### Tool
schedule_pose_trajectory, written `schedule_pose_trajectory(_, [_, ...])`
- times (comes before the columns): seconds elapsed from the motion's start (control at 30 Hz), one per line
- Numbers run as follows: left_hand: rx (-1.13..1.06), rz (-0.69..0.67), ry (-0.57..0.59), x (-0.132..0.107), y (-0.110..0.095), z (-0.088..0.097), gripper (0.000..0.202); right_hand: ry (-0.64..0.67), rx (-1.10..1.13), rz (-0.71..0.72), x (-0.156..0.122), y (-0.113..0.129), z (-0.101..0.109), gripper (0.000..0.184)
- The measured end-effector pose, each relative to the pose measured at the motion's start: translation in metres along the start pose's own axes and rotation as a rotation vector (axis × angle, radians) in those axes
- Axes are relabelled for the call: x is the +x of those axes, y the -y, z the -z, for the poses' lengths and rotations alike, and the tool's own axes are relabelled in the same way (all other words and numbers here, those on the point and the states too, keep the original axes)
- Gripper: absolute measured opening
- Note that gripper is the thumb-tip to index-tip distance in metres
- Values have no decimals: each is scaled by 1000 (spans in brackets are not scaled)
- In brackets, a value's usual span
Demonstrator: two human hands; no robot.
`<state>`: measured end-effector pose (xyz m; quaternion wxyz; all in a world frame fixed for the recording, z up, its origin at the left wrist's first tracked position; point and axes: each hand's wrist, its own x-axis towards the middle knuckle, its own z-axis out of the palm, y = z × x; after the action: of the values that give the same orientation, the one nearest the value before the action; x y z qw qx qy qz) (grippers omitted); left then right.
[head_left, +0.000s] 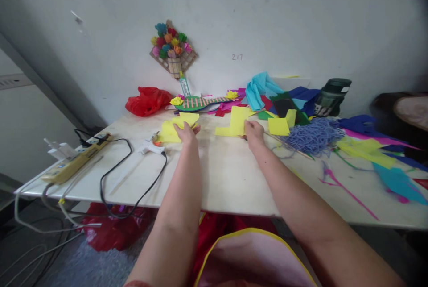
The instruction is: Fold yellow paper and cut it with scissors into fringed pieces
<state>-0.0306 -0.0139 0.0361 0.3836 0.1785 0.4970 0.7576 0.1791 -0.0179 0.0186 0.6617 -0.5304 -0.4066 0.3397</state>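
Observation:
My left hand [187, 132] is closed on a piece of yellow paper [170, 131], with the thumb on top. A little way to the right, my right hand [254, 132] has its fingers pinched at the edge of another yellow sheet [239, 119]. A small dark thing shows under the right fingertips, too little of it to name. Just beyond the right hand sit a yellow square [278, 126] and a thin wooden stick [294, 147]. Left of the left hand lies a white glue gun [149, 147] with a black cord.
A power strip [76, 162] lies at the left edge. A red plastic bag [149, 101] and a green woven craft piece [200, 103] are at the back. Purple-blue yarn [309, 137], a dark bottle [332, 97] and coloured scraps [368, 151] crowd the right. A flower craft [172, 48] hangs on the wall.

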Motion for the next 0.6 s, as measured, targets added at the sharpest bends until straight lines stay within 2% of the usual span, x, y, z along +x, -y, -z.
schedule_pose_trajectory(0.1, [-24, -21, -65, -1, -1, 0, 67, -3, -4, 14, 1, -1, 1, 20])
schedule_pose_trajectory(0.23, [51, -87, -30, -2, 1, 1, 57, -9, -13, 20, 2, 0, 2, 20])
schedule_pose_trajectory(0.43, [100, -154, -75, -5, 0, 1, 63, -57, -2, 11, 4, 3, 5, 20])
schedule_pose_trajectory(0.53, [115, -190, -33, -8, 2, -4, 56, -81, 25, 0, 7, 4, 8, 19])
schedule_pose_trajectory(0.6, [145, -226, 46, -11, 7, -10, 46, -107, 35, -3, 10, 4, 9, 17])
